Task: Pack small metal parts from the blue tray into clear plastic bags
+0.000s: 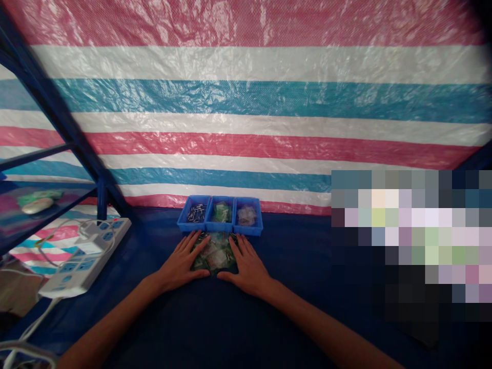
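Observation:
My left hand (187, 261) and my right hand (246, 264) lie on either side of a loose pile of small clear and green pieces (216, 253), which look like little plastic bags. Both hands have their fingers spread, palms down, touching the pile's edges. A few small metal pins or screws seem mixed in. Just behind stands a blue three-compartment tray (220, 228). Its left compartment has small metal pins or screws (197, 213), the middle one green pieces (222, 212), the right one clear pieces (246, 216).
On the left, a white power strip (86, 261) with a plugged-in adapter and cables lies along the dark blue table (215, 328). A blue metal frame (57, 115) rises at the left. Striped plastic sheeting (246, 118) hangs behind. The right side is pixelated.

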Action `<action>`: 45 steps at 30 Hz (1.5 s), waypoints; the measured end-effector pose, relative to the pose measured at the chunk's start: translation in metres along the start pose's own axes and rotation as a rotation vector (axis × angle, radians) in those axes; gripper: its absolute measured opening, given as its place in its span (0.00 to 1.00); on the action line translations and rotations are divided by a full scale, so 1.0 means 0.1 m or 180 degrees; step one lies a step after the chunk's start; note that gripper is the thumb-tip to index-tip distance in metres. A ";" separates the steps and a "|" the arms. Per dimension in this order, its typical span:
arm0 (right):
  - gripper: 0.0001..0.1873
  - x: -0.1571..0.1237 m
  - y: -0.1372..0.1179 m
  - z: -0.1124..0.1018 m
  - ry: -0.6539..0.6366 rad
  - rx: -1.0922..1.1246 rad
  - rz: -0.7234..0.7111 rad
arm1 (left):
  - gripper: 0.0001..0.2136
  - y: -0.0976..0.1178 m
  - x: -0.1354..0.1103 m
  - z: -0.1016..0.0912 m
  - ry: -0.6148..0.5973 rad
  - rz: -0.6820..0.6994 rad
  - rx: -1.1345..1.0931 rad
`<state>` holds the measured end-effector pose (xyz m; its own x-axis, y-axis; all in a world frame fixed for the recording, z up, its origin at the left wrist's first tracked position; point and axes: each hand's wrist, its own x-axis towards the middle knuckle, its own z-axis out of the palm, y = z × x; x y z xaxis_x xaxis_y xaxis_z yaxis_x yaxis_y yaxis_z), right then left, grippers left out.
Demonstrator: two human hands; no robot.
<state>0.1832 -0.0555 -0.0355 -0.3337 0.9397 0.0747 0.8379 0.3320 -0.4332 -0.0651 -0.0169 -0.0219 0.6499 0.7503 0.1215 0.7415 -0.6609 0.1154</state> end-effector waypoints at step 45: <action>0.40 0.00 0.01 0.09 0.0817 0.0695 -0.0354 | 0.31 0.18 0.11 -0.01 0.0154 -0.0133 -0.0445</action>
<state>0.1800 -0.0556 -0.0436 -0.2750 0.8980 0.3436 0.6812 0.4341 -0.5895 -0.0452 -0.0205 -0.0174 0.6076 0.7778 0.1607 0.7350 -0.6274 0.2571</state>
